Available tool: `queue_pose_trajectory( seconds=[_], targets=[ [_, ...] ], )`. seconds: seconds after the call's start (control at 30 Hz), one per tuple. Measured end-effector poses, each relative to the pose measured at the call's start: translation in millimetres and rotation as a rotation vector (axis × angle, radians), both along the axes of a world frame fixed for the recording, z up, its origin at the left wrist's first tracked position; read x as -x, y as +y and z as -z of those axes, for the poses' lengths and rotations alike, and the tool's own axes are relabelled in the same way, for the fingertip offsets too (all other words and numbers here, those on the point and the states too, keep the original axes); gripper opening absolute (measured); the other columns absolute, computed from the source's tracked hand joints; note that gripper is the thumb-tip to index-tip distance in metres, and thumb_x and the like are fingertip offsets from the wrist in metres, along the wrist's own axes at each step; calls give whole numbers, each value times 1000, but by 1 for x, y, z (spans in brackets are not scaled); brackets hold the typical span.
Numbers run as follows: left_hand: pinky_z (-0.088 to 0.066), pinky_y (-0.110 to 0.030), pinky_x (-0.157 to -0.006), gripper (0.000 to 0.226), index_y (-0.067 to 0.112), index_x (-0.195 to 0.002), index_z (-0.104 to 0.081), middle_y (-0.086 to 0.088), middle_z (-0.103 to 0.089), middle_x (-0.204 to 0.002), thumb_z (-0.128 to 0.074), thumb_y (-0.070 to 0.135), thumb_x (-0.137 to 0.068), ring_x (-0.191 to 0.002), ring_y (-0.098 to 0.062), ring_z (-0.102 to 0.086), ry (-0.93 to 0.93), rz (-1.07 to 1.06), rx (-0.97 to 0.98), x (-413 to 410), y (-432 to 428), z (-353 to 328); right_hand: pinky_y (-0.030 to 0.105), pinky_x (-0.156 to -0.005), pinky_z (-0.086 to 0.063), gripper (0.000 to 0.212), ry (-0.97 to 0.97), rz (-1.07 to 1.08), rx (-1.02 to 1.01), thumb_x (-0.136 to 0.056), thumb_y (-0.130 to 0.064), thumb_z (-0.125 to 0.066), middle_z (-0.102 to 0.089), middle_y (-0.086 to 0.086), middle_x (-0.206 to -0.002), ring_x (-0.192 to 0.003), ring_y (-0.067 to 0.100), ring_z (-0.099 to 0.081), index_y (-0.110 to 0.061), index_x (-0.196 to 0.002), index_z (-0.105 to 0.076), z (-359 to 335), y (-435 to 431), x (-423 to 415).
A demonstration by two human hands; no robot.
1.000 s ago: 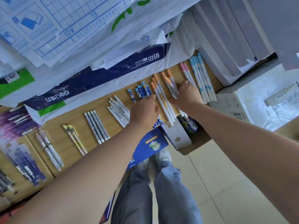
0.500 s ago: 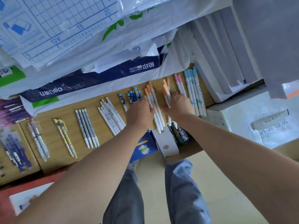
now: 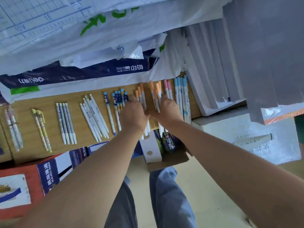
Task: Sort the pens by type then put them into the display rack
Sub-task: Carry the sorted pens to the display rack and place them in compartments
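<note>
Left hand [image 3: 133,114] fingers flat on orange-capped pens [image 3: 141,96], right hand [image 3: 166,111] fingers pinching several

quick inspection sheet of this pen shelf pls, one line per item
surface: wooden shelf, pens laid out in separate groups
job's things: orange-capped pens under both hands; pink-capped pens and light-blue-capped pens to their right; dark blue pens, white pens, grey pens and yellow pens to their left; display rack not identified
clutter: white box and cardboard box below the shelf edge
grips: left hand and right hand lie on the orange-capped pens, knuckles up; the grip itself is hidden
cables: nothing seen
surroundings: wrapped paper packs above the shelf, pale floor below
</note>
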State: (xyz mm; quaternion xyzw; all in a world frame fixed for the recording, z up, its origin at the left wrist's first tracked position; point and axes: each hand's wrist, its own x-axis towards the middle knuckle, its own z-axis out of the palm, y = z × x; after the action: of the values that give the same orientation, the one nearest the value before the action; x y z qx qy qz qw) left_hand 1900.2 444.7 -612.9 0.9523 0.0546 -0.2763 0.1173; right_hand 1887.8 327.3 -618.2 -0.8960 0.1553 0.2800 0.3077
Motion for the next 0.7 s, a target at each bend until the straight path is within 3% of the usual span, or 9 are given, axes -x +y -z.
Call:
queue_pose_trajectory(
  seconds=[0.13,0.27,0.43,0.53,0.6,0.7],
  targets=[
    [-50,-38,-63,56,1,-116,-43,-16,-65,-100,-70,37,-83,-91,-34,-67,12,-40,3,-2,-7,1,29,-58,-45,44,1,13,-153,-85,-40,-66,-58,5,-89,-76,22,-57,-7,-111,-50,-8,-16,-6],
    [-49,-35,-68,40,-1,-113,-53,-16,-65,-104,-63,31,-91,-96,-31,-65,16,56,-111,-2,-13,-6,28,-53,-41,24,78,10,-219,-88,-27,-60,-51,2,-76,-68,19,-52,-8,-99,-50,-11,-29,-8],
    [-49,-38,-69,43,-2,-116,-50,-17,-65,-105,-57,34,-93,-97,-33,-65,46,30,-119,-3,-16,-3,23,-49,-34,15,147,64,-340,-92,-25,-55,-45,-2,-70,-59,11,-44,-15,-84,-46,-16,-39,-6],
    [-42,-34,-58,38,-1,-114,-49,-14,-62,-88,-47,33,-96,-78,-31,-62,8,15,-72,-1,-16,-9,26,-55,-40,21,171,112,-396,-95,-27,-51,-45,0,-70,-61,14,-45,-18,-77,-42,-22,-44,-2],
    [-33,-29,-50,32,2,-111,-48,-5,-53,-69,-40,29,-96,-61,-24,-53,-18,2,-1,2,-16,-16,31,-58,-42,21,191,146,-436,-95,-29,-51,-46,2,-70,-60,15,-46,-16,-80,-44,-27,-47,1],
    [-30,-28,-45,26,4,-108,-44,-1,-48,-61,-37,27,-97,-51,-19,-49,0,-25,131,8,-16,-28,34,-61,-43,25,222,201,-500,-96,-33,-52,-54,9,-71,-59,16,-48,-8,-90,-51,-39,-49,5]
  ],
)
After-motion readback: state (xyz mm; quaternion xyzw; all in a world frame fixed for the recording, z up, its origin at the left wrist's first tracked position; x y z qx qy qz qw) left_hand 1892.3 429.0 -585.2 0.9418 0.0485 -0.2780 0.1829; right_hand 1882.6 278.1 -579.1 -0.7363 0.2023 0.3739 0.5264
